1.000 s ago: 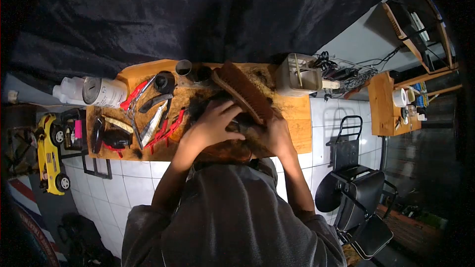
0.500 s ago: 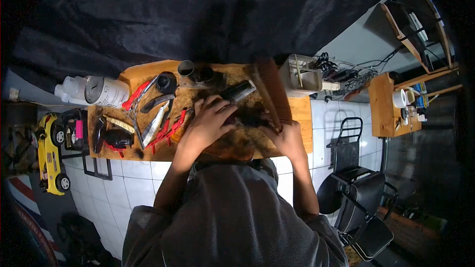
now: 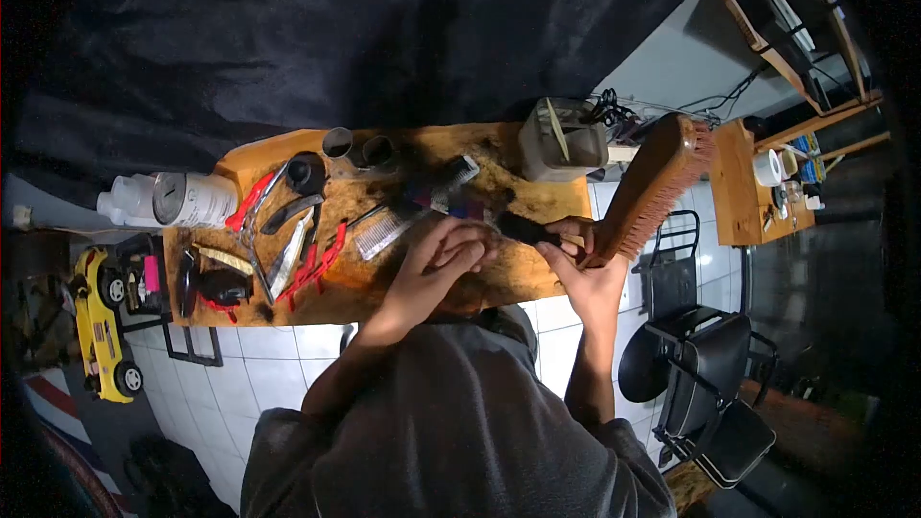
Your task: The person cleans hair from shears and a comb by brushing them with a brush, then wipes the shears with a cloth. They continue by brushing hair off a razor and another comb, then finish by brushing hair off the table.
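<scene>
My right hand (image 3: 587,264) is closed around a large wooden brush (image 3: 645,187), which tilts up to the right past the table's edge with its reddish bristles facing right. Between the same hand's thumb and fingers sits a black tuft (image 3: 526,228) with a light wooden end, apparently a small brush. My left hand (image 3: 446,254) is just left of that tuft, fingers curled together; anything inside them is hidden. A pale comb (image 3: 382,235) lies beside my left hand. Farther back are a dark-and-clear clipper guard or comb (image 3: 462,173) and dark hair-like scraps.
The wooden table (image 3: 326,302) carries red-handled tools (image 3: 321,267), a black clipper (image 3: 225,286), a folding razor (image 3: 291,254), cups (image 3: 338,144) and a white canister (image 3: 197,200). A grey bin (image 3: 564,149) stands at the back right. Black chairs (image 3: 708,360) are on the right.
The large brush has swung from over the table out to the right, bristles turned outward. The black tuft now shows in my right hand. My left hand has moved toward me, uncovering the pale comb.
</scene>
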`<state>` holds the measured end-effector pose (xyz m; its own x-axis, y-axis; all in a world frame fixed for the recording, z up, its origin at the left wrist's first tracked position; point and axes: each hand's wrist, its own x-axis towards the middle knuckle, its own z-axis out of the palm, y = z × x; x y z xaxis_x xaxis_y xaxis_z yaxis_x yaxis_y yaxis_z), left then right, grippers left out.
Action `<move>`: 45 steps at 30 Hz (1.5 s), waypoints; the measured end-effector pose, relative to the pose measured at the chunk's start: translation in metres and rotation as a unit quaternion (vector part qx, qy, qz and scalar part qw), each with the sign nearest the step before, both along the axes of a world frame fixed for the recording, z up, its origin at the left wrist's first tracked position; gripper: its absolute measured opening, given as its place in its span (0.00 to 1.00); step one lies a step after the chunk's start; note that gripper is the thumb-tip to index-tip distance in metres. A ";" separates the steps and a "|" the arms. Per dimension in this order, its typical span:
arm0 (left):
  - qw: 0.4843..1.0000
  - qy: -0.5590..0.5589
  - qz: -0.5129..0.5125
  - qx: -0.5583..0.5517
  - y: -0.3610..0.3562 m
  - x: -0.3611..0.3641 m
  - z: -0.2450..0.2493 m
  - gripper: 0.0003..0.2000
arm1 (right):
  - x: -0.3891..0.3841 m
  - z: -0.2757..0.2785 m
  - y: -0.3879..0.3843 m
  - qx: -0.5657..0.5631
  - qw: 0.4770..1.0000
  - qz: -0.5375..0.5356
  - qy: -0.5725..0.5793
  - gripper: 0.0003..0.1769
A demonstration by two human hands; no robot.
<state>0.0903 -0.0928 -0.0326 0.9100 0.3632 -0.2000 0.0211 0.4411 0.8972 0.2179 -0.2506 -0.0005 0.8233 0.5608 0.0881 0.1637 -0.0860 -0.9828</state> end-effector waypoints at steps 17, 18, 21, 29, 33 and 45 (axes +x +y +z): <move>0.991 -0.024 0.130 -0.014 0.002 0.001 -0.023 0.06 | -0.002 -0.013 -0.035 -0.058 0.997 0.021 -0.050 0.16; 0.988 -0.032 0.146 -0.035 0.000 0.003 -0.021 0.06 | -0.004 -0.011 -0.035 -0.062 0.995 0.018 -0.069 0.16; 0.981 -0.046 0.173 -0.068 -0.004 0.007 -0.015 0.05 | -0.019 -0.016 -0.021 -0.006 0.985 0.017 -0.171 0.23; 0.972 -0.042 0.216 -0.085 -0.002 0.007 -0.030 0.04 | -0.038 0.016 -0.014 -0.160 0.939 0.184 -0.242 0.35; 0.978 -0.035 0.174 0.112 0.007 -0.007 -0.051 0.06 | -0.032 0.005 -0.019 -0.190 0.942 0.119 -0.250 0.29; 0.989 -0.027 0.140 0.047 0.014 -0.006 -0.016 0.08 | 0.012 0.013 -0.049 -0.225 0.948 -0.079 -0.210 0.24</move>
